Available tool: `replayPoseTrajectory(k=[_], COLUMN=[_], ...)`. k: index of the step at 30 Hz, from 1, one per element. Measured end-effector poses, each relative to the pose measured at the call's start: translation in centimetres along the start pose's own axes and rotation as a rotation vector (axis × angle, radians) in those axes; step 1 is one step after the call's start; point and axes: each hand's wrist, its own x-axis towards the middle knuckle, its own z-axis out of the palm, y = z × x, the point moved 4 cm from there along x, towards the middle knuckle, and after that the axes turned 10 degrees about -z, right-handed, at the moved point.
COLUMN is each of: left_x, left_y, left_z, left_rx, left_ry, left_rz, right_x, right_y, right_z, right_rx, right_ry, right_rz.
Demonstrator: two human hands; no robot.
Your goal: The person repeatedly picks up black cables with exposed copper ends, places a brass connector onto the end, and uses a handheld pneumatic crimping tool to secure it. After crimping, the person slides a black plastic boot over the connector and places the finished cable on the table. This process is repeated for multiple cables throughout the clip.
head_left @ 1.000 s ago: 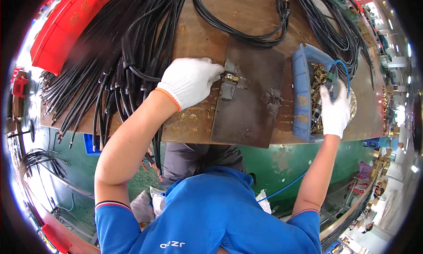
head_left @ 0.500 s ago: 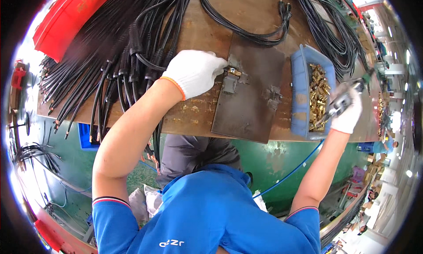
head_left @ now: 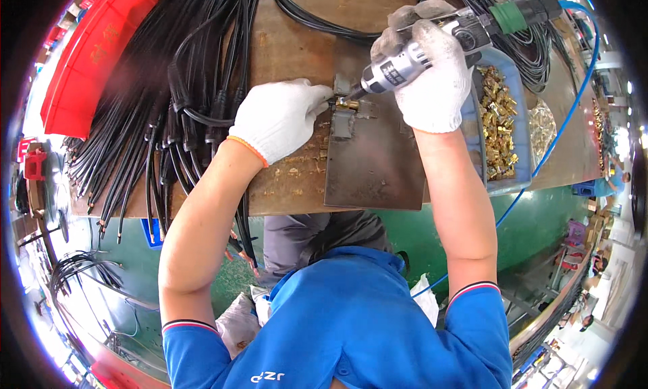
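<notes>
My left hand, in a white knit glove, is closed in a pinch at the dark end of a black cable, which runs in under the glove. A small brass fitting sits at those fingertips, in a metal holder on a dark metal plate. My right hand, gloved too, grips a grey pistol-shaped air screwdriver with a green collar. Its tip slants down to the brass fitting; whether they touch cannot be made out.
A blue bin of brass fittings stands right of the plate. Black cables fan out at left beside a red bin. More coiled cable lies at the back. A blue air hose loops down on the right.
My right hand has brought the air screwdriver from beyond the blue bin leftward to the brass fitting. My left hand keeps its pinch by the holder. The whole view has shifted slightly.
</notes>
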Motion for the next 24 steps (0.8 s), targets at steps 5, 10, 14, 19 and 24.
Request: replayPoseTrajectory(k=[5, 10, 14, 19, 24], left_x=[0.0, -0.1, 0.0, 0.0, 0.0], left_y=[0.1, -0.2, 0.2, -0.2, -0.3], left_z=[0.0, 0.1, -0.5, 0.3, 0.6], left_rx=[0.004, 0.009, 0.082, -0.004, 0.001], left_ry=[-0.016, -0.018, -0.056, 0.036, 0.054], left_rz=[-0.014, -0.016, -0.023, -0.008, 0.002], right_x=[-0.2, 0.4, 0.6, 0.7, -0.4], right_y=[0.9, 0.7, 2.4, 2.5, 3.9], right_z=[-0.3, 2.1, 4.3, 3.5, 2.6], right_rx=[-0.074, -0.188, -0.419, -0.18, -0.032], right_ry=[-0.019, -0.297, -0.484, -0.272, -0.069], right_rz=[0.002, 0.016, 0.013, -0.028, 0.072])
